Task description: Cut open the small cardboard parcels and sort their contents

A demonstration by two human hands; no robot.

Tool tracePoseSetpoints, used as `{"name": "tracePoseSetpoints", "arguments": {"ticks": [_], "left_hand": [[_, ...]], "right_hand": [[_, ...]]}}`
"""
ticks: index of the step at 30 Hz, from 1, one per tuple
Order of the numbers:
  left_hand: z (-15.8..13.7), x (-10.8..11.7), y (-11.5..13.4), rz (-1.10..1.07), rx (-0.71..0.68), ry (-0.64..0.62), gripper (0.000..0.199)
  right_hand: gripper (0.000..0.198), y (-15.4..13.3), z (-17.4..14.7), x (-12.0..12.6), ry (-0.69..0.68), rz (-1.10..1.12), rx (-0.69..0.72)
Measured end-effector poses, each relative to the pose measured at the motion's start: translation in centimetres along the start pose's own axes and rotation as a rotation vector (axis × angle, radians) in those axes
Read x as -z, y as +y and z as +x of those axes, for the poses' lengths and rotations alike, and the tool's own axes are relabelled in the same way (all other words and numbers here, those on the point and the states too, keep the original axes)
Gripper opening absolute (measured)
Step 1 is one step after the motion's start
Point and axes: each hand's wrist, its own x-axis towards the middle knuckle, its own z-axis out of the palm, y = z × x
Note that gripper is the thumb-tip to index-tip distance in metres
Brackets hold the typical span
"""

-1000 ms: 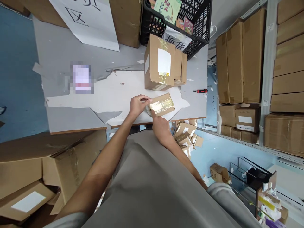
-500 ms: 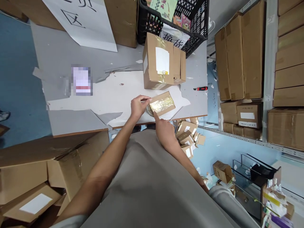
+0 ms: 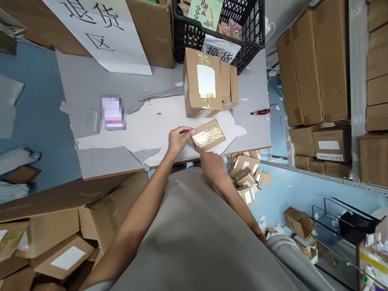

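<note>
A small flat cardboard box (image 3: 209, 134) with shiny clear tape across its top lies tilted at the table's near edge. At its left corner, my left hand (image 3: 178, 141) is closed, thumb and fingers pinching the box. My right hand (image 3: 213, 166) is just below it, index finger stretched to the box's near left edge and the other fingers curled in. Its thumb and whatever the curled fingers may hold are hidden. Behind the small box stands a larger taped carton (image 3: 202, 83) with a white label, next to a narrower carton (image 3: 228, 84).
A red and black utility knife (image 3: 260, 112) lies on the right of the table (image 3: 169, 83). At the back is a black plastic crate (image 3: 194, 30) with booklets. A large open carton (image 3: 115, 198) full of boxes stands front left; shelving with cartons (image 3: 332, 60) rises right.
The whole view has shifted, so table items appear slightly lower and farther right. Both hands remain at the small box, with the right index finger still at its near edge.
</note>
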Motion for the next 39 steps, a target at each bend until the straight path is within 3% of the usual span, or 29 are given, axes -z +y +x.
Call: {"name": "tracePoseSetpoints", "arguments": {"ticks": [4, 7, 9, 13, 17, 20, 24, 31, 39], "left_hand": [[-1.2, -0.8, -1.2, 0.005, 0.097, 0.088, 0.059], [-2.5, -1.7, -1.6, -0.007, 0.15, 0.093, 0.078], [-3.1, -2.4, -1.4, 0.005, 0.132, 0.101, 0.084], [-3.4, -4.4, -0.3, 0.064, 0.089, 0.179, 0.088], [-3.2, -6.6, 0.6, 0.123, 0.082, 0.302, 0.094], [-3.2, -7.8, 0.6, 0.145, 0.054, 0.367, 0.085], [-3.4, -8.1, 0.6, 0.173, 0.012, 0.405, 0.075], [-3.4, -7.9, 0.9, 0.169, 0.024, 0.406, 0.074], [-4.5, -9.5, 0.4, 0.142, 0.004, 0.478, 0.072]], "right_hand": [[0.063, 3.7, -0.8, 0.0, 0.201, 0.201, -0.039], [0.066, 7.9, 1.0, -1.0, 0.422, 0.335, -0.118], [0.067, 10.4, 2.7, -1.6, 0.479, 0.393, -0.161], [0.066, 13.8, 5.0, -2.3, 0.369, 0.508, -0.102], [0.067, 15.0, 5.5, -2.5, 0.288, 0.564, 0.024], [0.066, 15.5, 5.5, -2.5, 0.244, 0.56, 0.071], [0.066, 16.3, 5.7, -2.2, 0.187, 0.545, 0.12], [0.068, 16.4, 6.0, -1.2, 0.15, 0.439, 0.146], [0.071, 15.4, 5.1, 1.8, 0.068, 0.295, 0.109]]}}
